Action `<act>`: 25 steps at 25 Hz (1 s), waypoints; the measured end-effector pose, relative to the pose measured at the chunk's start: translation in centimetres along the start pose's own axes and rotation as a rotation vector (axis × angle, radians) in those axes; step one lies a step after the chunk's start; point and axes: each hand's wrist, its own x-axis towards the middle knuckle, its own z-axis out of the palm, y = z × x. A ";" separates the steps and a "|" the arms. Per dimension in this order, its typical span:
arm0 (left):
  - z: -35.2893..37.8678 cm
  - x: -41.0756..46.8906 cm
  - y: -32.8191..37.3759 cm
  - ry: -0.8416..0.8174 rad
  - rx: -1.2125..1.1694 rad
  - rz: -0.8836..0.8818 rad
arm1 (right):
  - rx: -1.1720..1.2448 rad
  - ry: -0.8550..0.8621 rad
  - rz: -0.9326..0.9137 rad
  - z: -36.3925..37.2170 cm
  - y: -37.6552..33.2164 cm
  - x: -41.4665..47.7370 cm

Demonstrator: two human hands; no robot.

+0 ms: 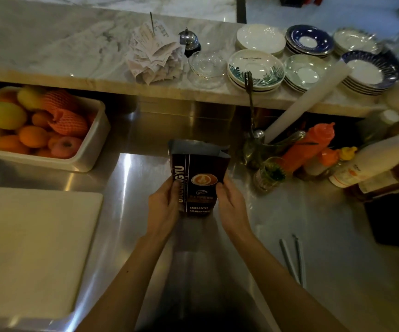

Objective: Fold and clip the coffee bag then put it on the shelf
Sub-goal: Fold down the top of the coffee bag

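A dark brown coffee bag (199,173) with a latte picture and white lettering stands upright on the steel counter (313,224) at the centre of the view. Its top is open, showing the pale inner lining. My left hand (163,207) grips the bag's left edge and my right hand (229,202) grips its right edge, both around the lower half. Two thin grey clip-like bars (293,258) lie on the counter to the lower right, apart from the hands. A marble shelf (74,56) runs across behind the counter.
A white tub of fruit (95,144) sits at the left, a white cutting board (33,250) at the lower left. Sauce bottles (311,147), a small glass and a utensil holder crowd the right. On the shelf stand stacked saucers (256,68), receipts on a spike (155,53) and a bell (189,40).
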 end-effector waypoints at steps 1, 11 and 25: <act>-0.2 -1.4 0.3 -0.005 -0.007 -0.004 | 0.011 0.010 -0.004 -0.3 0.3 -1.4; 0.2 -13.3 1.0 0.054 -0.020 -0.006 | -0.003 0.015 -0.037 -2.8 2.6 -11.7; -3.8 -18.7 -0.6 0.018 -0.060 0.065 | -0.032 0.141 -0.085 0.7 4.4 -19.1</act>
